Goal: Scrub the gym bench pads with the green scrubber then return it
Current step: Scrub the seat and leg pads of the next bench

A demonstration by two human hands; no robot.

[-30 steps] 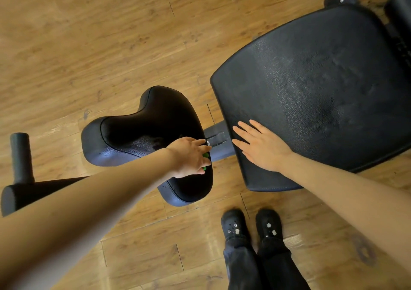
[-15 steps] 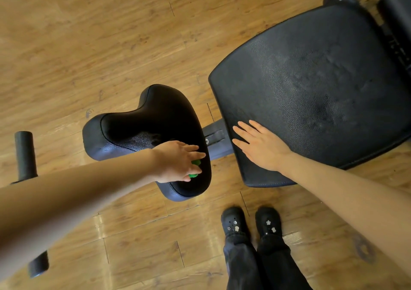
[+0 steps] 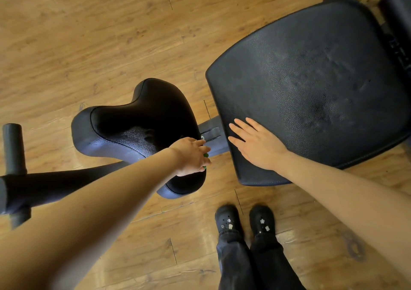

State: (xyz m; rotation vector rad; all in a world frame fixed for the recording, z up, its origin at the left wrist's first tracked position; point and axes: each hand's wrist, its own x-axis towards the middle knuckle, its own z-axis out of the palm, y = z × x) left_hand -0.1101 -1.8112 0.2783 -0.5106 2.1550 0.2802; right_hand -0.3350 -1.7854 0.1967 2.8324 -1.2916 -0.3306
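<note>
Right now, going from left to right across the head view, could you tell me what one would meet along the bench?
Foam roller → smaller pad → left hand gripping the green scrubber → right hand → large pad.

Open gap (image 3: 209,116) between bench pads (image 3: 311,89)

Single view only, from my head-worn wide-angle camera. It looks almost straight down from standing height onto the wooden floor (image 3: 89,33). My shoes (image 3: 244,220) sit near 6 o'clock, the large bench pad (image 3: 311,78) fills 1 to 3 o'clock, the small pad (image 3: 138,116) lies just left of centre. Both forearms enter from the lower corners. Edges bow from lens distortion.
</note>
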